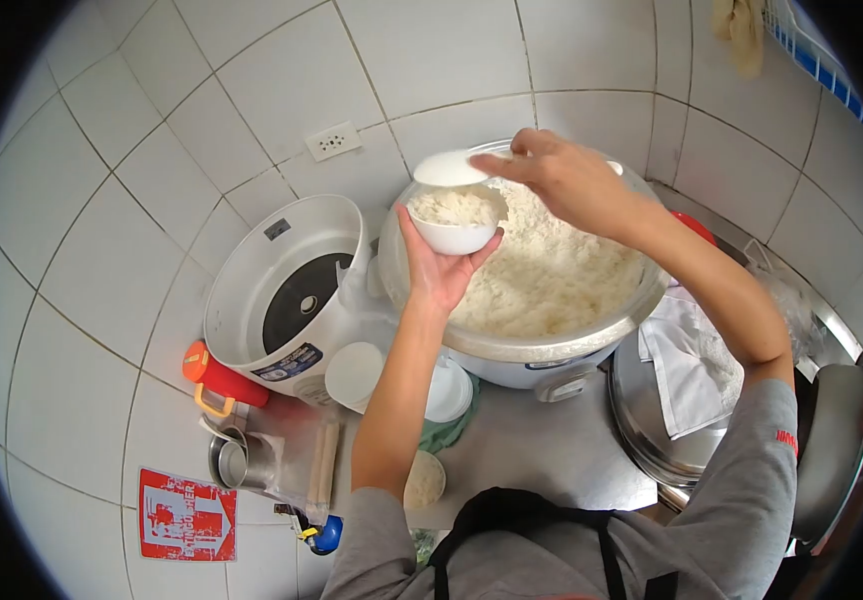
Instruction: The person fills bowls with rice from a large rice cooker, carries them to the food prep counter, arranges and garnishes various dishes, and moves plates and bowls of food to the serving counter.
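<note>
My left hand (440, 272) is closed around the base of a small white bowl (454, 236), holding it up over the left rim of a large rice cooker (552, 348). White rice (447, 207) is heaped in the bowl. Above it is a white rice paddle (452, 168), its broad oval face tilted close over the heap. Its right end is pinched by my right hand (574, 185), which hangs over the cooker. I cannot tell whether the paddle touches the rice. Cooked rice (562, 270) fills much of the cooker's open pot.
Left of the cooker stands an open white tub (352, 225). A red jug (222, 375), metal cups (235, 462), white round containers (355, 373) and another bowl of rice (425, 480) lie nearer. To the right, a white cloth (682, 370) drapes over a metal lid (642, 415).
</note>
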